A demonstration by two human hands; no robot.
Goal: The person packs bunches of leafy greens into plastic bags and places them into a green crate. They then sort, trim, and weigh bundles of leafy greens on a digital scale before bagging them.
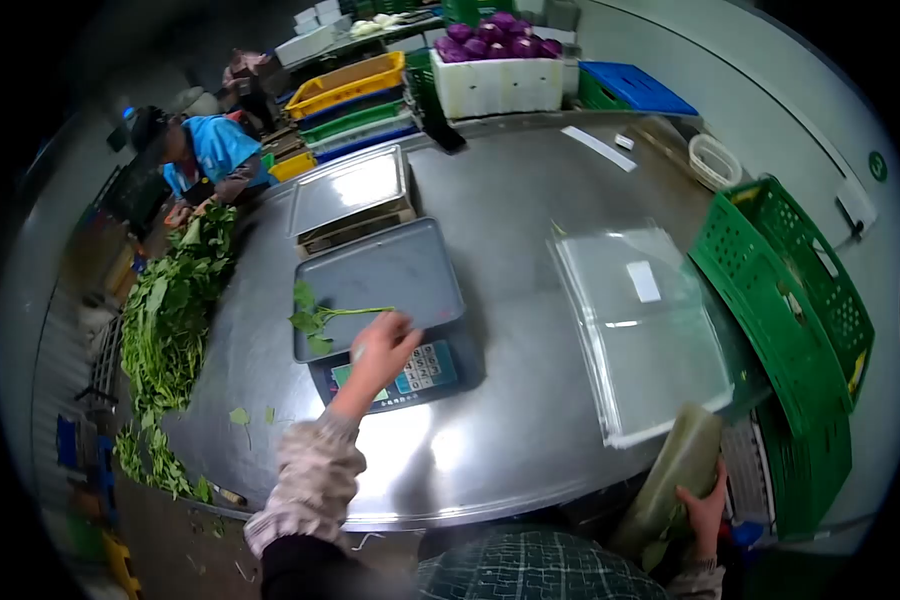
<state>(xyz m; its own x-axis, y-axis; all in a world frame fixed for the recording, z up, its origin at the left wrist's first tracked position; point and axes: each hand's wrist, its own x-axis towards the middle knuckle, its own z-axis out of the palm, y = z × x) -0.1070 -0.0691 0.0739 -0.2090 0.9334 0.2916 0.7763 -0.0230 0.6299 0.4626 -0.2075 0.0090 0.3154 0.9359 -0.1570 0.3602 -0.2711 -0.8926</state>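
Note:
My left hand (383,350) reaches over the front of a digital scale (425,370), its fingers closed on the stem end of a leafy green sprig (313,318). The sprig's leaves lie over the left side of the grey weighing tray (395,270). Low at the right, beside the table's front edge, my right hand (706,510) is wrapped round the lower part of a long, tilted plastic bag (675,470) with greens showing in it.
Greens (175,320) are heaped along the left edge. Clear bags (645,335) lie at the right beside green crates (790,300). A second scale (350,190), purple cabbages (495,38) and a co-worker in blue (220,150) are farther back.

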